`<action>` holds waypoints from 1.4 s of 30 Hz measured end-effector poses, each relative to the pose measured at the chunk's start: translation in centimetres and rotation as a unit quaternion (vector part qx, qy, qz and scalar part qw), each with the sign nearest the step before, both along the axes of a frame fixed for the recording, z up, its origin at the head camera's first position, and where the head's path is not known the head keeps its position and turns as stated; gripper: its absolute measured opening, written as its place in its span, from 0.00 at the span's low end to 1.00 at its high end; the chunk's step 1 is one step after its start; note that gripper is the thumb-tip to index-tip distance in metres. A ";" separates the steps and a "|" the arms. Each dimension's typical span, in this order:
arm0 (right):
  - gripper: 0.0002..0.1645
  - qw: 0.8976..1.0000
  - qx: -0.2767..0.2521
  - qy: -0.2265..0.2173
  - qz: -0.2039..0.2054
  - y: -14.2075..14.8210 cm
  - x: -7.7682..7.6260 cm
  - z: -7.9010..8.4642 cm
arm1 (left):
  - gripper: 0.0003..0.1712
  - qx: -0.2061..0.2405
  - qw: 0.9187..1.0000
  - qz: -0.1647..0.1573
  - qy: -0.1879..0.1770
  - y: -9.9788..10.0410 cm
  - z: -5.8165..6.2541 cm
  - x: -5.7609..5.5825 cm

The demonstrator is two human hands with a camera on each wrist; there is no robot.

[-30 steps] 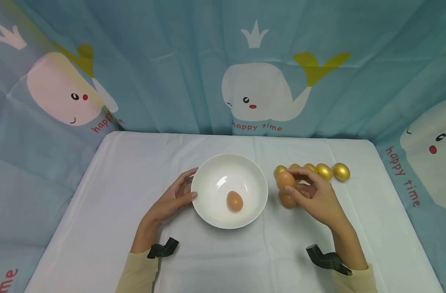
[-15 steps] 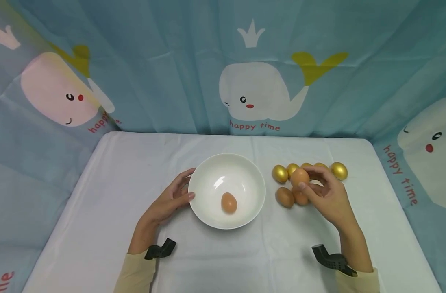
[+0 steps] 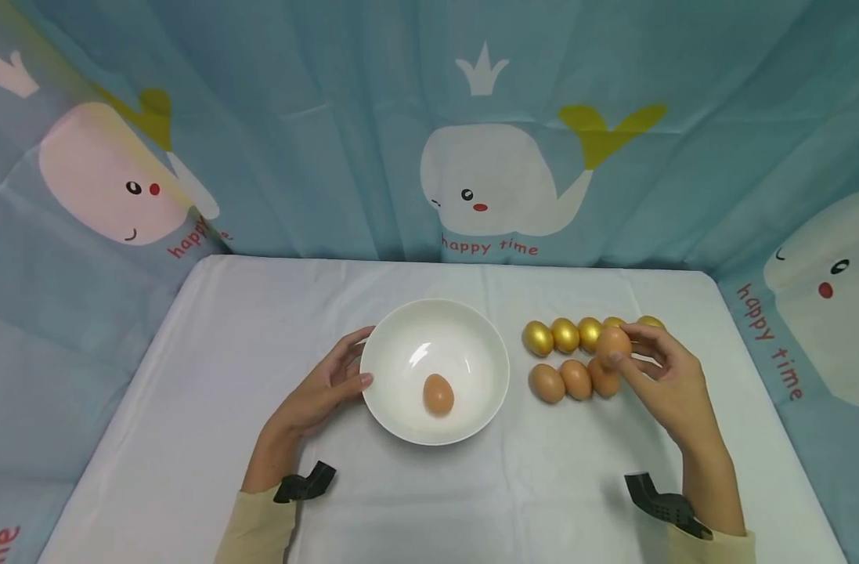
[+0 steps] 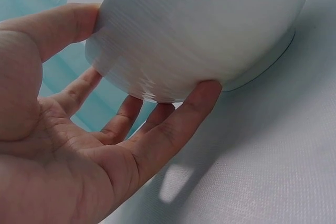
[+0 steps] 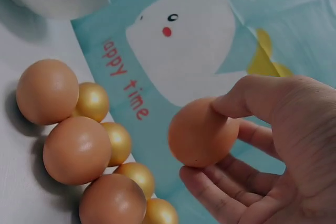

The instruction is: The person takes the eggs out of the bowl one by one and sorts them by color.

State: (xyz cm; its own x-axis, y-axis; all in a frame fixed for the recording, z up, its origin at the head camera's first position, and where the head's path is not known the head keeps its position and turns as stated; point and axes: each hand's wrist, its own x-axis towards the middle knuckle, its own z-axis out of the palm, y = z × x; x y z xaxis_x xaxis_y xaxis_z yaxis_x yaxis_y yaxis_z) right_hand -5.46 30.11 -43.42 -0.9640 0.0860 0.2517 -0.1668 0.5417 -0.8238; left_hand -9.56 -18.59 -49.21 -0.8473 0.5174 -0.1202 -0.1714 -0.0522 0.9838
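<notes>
In the head view a white bowl [image 3: 401,337] stands on the table with one brown egg [image 3: 439,395] inside. My left hand [image 3: 323,388] holds the bowl's left side; in the left wrist view the thumb lies at the rim and the fingertips touch the outer wall [image 4: 205,30]. My right hand [image 3: 672,384] pinches another brown egg [image 5: 202,132] between thumb and fingers, raised above the right end of a row. That row has three brown eggs, among them a left one [image 3: 546,383] and a middle one [image 3: 576,380]; the right one [image 3: 604,377] is partly covered.
Behind the brown eggs runs a row of several golden eggs [image 3: 565,335], partly hidden by my right hand. White cloth [image 3: 429,501] covers the table. A blue curtain [image 3: 344,157] with printed whales hangs along the back and sides.
My right hand has moved right along the rows with the pinched egg, uncovering the brown eggs and left golden eggs. My left hand has stayed at the bowl.
</notes>
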 end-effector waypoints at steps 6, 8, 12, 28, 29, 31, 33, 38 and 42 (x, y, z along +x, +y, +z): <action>0.28 0.999 0.031 -0.031 -0.032 0.6 -0.1 -0.2 | 0.44 0.004 1.000 0.000 -0.002 -0.1 0.0 -0.1; 0.29 0.996 0.045 -0.048 -0.052 0.9 0.1 -0.2 | 0.44 0.009 1.000 -0.004 -0.002 -0.2 -0.1 -0.1; 0.30 0.991 0.068 -0.075 -0.088 1.5 0.2 -0.2 | 0.44 0.017 1.000 -0.011 -0.002 -0.2 -0.3 -0.1; 0.38 0.973 0.114 -0.181 -0.080 3.9 0.0 -2.0 | 0.43 0.013 1.000 -0.015 0.006 -0.3 -0.4 -0.2; 0.38 0.972 0.121 -0.185 -0.078 4.0 0.0 -2.2 | 0.43 0.013 1.000 -0.015 0.006 -0.3 -0.5 -0.1; 0.37 0.969 0.132 -0.193 -0.076 4.0 -0.1 -2.6 | 0.43 0.012 1.000 -0.015 0.007 -0.4 -0.6 0.0; 0.35 0.966 0.139 -0.202 -0.078 3.9 -0.1 -2.8 | 0.43 0.012 1.000 -0.014 0.008 -0.4 -0.6 0.0; 0.33 0.959 0.150 -0.227 -0.083 3.9 -0.3 -2.9 | 0.43 0.009 1.000 -0.014 0.010 -0.3 -0.6 -0.2; 0.32 0.954 0.162 -0.241 -0.080 4.1 -0.3 -2.8 | 0.43 0.010 1.000 -0.016 0.015 -0.4 -0.7 -0.2</action>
